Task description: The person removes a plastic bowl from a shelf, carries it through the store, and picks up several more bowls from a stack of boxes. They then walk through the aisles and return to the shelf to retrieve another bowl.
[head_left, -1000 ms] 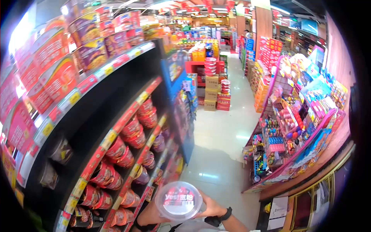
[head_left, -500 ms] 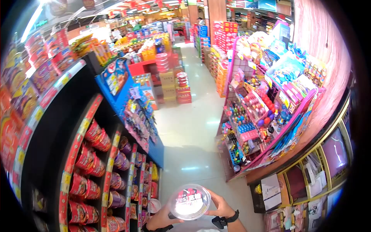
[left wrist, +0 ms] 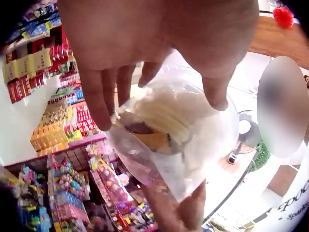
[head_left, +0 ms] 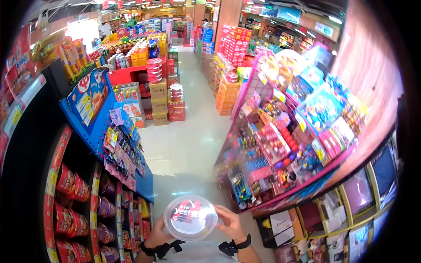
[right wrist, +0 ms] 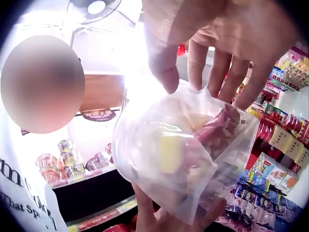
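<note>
A round clear plastic tub of instant wide noodles, its lid printed "yes!", is held low in front of the body between both hands. My left hand grips its left side, and my right hand grips the right side with the thumb at the rim. Through the tub's see-through wall in the left wrist view, pale and orange contents show. The right wrist view shows a dark red packet inside, with the right fingers and thumb spread around the tub.
At left stands a black shelf with red noodle cups, ending in a blue rack of hanging packets. A pink rack of small toys stands at right. Between them runs a tiled aisle towards stacked cartons.
The view has turned right and moved forward along the aisle, so the noodle shelf slides off left and the toy rack looms larger. Both hands keep holding the tub.
</note>
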The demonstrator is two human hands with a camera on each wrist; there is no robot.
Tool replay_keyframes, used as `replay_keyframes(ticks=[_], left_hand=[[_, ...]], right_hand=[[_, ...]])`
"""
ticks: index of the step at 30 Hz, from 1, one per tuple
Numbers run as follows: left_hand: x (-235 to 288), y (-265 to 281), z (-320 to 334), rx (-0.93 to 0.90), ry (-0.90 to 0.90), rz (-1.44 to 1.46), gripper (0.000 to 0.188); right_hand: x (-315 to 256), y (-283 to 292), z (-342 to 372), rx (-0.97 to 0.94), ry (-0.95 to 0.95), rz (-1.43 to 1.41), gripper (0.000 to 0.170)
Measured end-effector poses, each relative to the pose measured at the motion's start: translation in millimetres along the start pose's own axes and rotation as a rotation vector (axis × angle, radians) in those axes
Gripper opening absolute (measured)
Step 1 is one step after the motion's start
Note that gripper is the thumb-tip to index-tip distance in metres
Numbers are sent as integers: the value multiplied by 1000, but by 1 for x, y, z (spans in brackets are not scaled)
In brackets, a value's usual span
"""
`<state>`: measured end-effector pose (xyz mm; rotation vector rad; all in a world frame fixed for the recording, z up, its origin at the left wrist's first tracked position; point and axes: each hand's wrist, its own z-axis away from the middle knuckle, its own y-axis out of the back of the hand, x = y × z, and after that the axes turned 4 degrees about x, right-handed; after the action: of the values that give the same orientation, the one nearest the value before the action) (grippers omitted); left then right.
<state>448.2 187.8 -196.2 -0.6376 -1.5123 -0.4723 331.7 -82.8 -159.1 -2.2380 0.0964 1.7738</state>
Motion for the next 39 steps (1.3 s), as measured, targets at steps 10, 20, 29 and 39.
replay_keyframes(ticks=[10, 20, 29, 39], left_hand=[[31, 94, -156, -125, -108, 31, 107], [46, 141, -265, -206, -111, 68, 112], [-4, 158, -333, 46, 64, 252, 87], [31, 181, -511, 94, -44, 59, 84]], right_hand=[[45, -3, -170, 150, -84, 41, 33], [64, -16, -273, -27, -185, -203, 77], [74, -9, -376, -238, -213, 67, 108], [125, 58, -562, -321, -144, 58, 115]])
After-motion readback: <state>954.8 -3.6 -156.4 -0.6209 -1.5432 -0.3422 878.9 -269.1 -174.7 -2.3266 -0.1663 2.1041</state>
